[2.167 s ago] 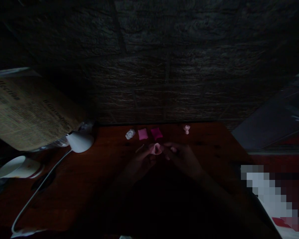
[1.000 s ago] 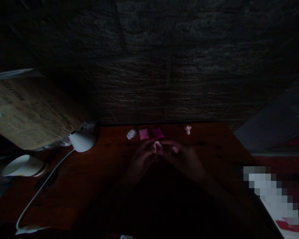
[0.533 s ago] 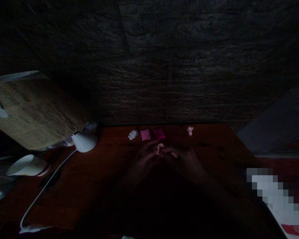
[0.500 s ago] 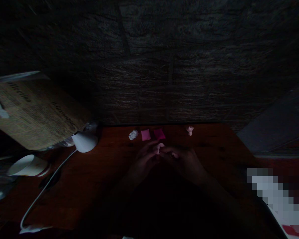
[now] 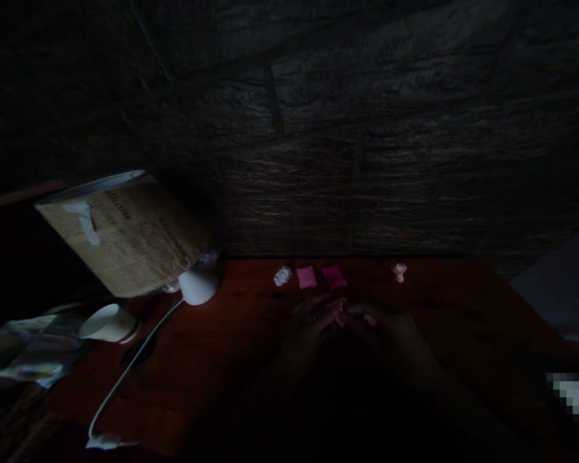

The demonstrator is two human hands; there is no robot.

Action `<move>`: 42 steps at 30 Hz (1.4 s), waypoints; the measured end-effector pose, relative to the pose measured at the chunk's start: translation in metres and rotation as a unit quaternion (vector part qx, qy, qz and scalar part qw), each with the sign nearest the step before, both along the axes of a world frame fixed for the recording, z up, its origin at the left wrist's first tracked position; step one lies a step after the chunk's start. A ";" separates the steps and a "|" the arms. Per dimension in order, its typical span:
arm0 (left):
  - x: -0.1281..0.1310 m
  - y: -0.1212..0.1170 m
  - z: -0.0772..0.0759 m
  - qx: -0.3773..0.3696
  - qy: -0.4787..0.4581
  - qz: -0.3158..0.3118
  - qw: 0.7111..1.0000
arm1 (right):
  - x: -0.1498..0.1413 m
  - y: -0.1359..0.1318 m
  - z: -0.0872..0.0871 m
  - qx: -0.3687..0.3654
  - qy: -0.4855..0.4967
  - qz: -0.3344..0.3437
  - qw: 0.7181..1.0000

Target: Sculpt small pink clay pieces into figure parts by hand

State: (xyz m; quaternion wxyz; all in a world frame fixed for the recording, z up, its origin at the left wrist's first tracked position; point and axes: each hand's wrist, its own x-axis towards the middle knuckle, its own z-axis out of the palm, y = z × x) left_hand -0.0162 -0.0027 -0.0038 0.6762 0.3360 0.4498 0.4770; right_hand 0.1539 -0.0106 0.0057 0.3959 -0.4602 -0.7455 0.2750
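In dim light, my left hand [image 5: 305, 329] and my right hand [image 5: 393, 334] meet over the wooden table. Their fingers are closed around a small pale pink piece of what looks like modelling clay [image 5: 340, 305]. Its shape is mostly hidden by the fingers and the dark. Just beyond the hands lie a light pink square [image 5: 307, 278] and a magenta square [image 5: 334, 277]. A white lumpy piece [image 5: 282, 276] sits left of them. Farther right stands a small pale pink goblet-like shape [image 5: 399, 272].
On the left are a lampshade with newspaper print [image 5: 130, 238], a white cone-shaped base [image 5: 199, 287] with a white cable [image 5: 125, 373], a paper cup [image 5: 110, 323] and a plastic bag [image 5: 33, 350]. A dark brick-patterned wall [image 5: 313, 161] rises behind the table [image 5: 197, 366].
The view has turned left, so everything appears farther right and a little lower. Both hands keep hold of the pale pink clay, with a slight shift of the fingers.
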 end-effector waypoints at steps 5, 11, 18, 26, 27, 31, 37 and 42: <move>0.001 0.000 -0.001 -0.015 -0.033 0.035 0.999 | -0.001 0.000 -0.001 -0.012 0.006 -0.018 1.000; 0.002 0.000 0.000 0.041 -0.016 0.039 0.998 | 0.001 -0.001 0.006 -0.047 0.027 -0.017 0.998; -0.004 0.010 0.010 0.101 0.063 -0.007 0.993 | 0.006 0.004 0.012 -0.089 0.064 -0.017 0.994; -0.008 0.010 -0.009 0.114 0.076 0.001 0.991 | 0.003 0.007 0.010 -0.146 0.080 -0.019 0.986; -0.008 0.010 -0.010 0.117 0.076 -0.002 0.990 | 0.003 0.007 0.009 -0.142 0.080 -0.019 0.986; -0.008 0.007 -0.009 0.119 0.060 -0.004 0.991 | 0.003 0.006 0.006 -0.124 0.080 -0.025 0.989; -0.006 0.005 -0.007 0.131 0.083 0.000 0.988 | 0.002 0.005 0.004 -0.149 0.081 -0.073 0.983; -0.007 0.005 -0.006 0.186 0.133 0.013 0.973 | 0.000 0.006 0.003 -0.169 0.112 -0.047 0.978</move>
